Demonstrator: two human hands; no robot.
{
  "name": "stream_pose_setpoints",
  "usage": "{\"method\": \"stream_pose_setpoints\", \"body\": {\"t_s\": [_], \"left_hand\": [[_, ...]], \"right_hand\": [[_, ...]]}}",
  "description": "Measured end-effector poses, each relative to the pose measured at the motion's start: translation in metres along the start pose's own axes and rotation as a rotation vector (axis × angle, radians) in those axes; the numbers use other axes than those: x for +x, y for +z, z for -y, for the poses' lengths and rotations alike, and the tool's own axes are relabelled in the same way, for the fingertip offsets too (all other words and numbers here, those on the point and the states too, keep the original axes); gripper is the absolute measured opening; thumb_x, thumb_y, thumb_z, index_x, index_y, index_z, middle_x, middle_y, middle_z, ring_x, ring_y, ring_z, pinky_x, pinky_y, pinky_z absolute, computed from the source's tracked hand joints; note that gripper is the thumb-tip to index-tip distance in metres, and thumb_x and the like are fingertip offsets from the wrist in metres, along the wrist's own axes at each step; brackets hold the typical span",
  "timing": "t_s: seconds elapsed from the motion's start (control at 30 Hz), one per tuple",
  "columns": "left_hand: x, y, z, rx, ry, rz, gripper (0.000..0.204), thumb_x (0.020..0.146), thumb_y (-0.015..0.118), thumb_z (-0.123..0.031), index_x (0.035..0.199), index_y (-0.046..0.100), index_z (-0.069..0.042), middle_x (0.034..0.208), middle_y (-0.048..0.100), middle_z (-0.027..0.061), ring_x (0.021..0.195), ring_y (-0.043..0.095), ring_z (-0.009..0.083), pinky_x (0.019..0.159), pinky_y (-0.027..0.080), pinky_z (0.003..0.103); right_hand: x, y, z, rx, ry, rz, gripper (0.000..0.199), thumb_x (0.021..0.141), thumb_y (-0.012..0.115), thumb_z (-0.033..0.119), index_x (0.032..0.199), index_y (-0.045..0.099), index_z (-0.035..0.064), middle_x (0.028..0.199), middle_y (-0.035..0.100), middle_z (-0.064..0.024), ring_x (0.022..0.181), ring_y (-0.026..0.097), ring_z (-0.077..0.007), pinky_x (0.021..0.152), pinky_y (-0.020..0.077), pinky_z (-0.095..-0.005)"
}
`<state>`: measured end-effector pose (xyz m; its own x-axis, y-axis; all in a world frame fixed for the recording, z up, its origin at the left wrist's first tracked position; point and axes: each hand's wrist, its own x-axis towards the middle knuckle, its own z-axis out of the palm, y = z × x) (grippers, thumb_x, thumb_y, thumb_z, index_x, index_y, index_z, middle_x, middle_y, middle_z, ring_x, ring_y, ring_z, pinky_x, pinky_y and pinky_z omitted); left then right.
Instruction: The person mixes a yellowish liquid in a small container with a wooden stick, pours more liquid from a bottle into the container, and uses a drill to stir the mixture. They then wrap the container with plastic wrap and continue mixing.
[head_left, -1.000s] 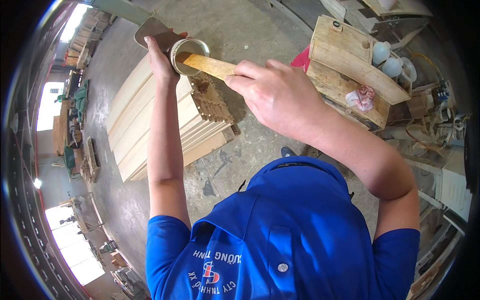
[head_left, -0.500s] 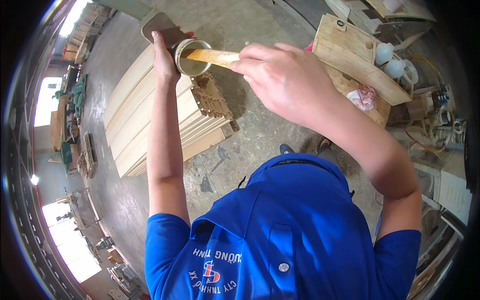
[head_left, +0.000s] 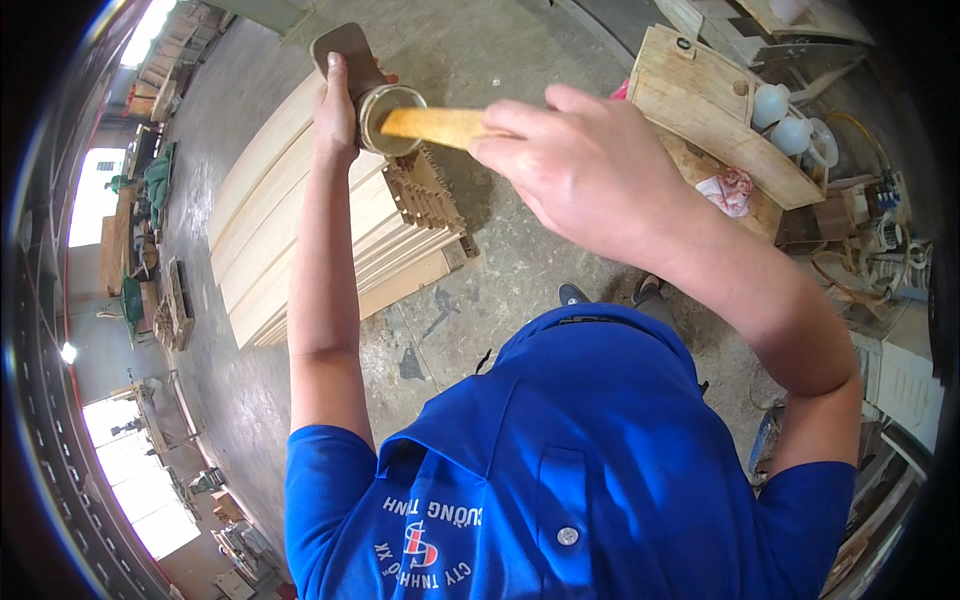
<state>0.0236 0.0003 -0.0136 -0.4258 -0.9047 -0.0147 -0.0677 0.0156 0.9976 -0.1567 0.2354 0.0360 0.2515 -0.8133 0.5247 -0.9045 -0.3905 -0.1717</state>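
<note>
My left hand (head_left: 336,112) is closed round a small round open container (head_left: 408,146), its mouth tilted toward me. A flat brown piece with rounded corners (head_left: 349,50) sticks out beyond the same hand; my fingers partly hide how it is held. With bent fingers, my right hand (head_left: 590,165) grips a flat yellowish wooden stick (head_left: 445,127), its far end at the container's mouth. How much the container holds cannot be made out. Below and left of it lies a stack of pale wooden boards (head_left: 270,210) with notched ends.
At the right stand a wooden box-like piece (head_left: 690,90) and a wooden surface with a crumpled red-and-white cloth (head_left: 728,192). Round white containers (head_left: 788,135) and tangled equipment are beyond. Wood pieces and machines line the left wall. Under me is a concrete floor (head_left: 440,330).
My left hand, with the container and brown piece, has shifted slightly right. My right hand has moved a little right and tilted, with the stick still at the container's mouth.
</note>
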Motion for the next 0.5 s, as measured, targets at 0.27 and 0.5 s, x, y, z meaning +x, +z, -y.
{"method": "stream_pose_setpoints", "body": {"t_s": [0.27, 0.5], "left_hand": [[-0.010, 0.012, 0.005, 0.134, 0.023, 0.003, 0.062, 0.092, 0.036, -0.054, 0.106, 0.053, 0.005, 0.083, 0.065, 0.0159, 0.073, 0.065, 0.0190, 0.067, 0.053, 0.030], [-0.018, 0.022, -0.001, 0.244, 0.048, 0.016, 0.063, 0.093, 0.035, -0.053, 0.104, 0.053, 0.006, 0.084, 0.065, 0.0155, 0.071, 0.064, 0.0184, 0.067, 0.052, 0.030]], "right_hand": [[0.011, 0.000, -0.005, -0.106, 0.043, 0.174, 0.014, 0.072, 0.057, 0.004, 0.084, 0.064, 0.0068, 0.081, 0.058, -0.0043, 0.070, 0.059, -0.0244, 0.060, 0.0511, -0.0346], [0.019, -0.003, -0.009, 0.015, 0.138, 0.354, 0.018, 0.076, 0.054, 0.004, 0.089, 0.066, 0.0040, 0.079, 0.062, -0.0099, 0.070, 0.062, -0.0243, 0.064, 0.0518, -0.0360]]}}
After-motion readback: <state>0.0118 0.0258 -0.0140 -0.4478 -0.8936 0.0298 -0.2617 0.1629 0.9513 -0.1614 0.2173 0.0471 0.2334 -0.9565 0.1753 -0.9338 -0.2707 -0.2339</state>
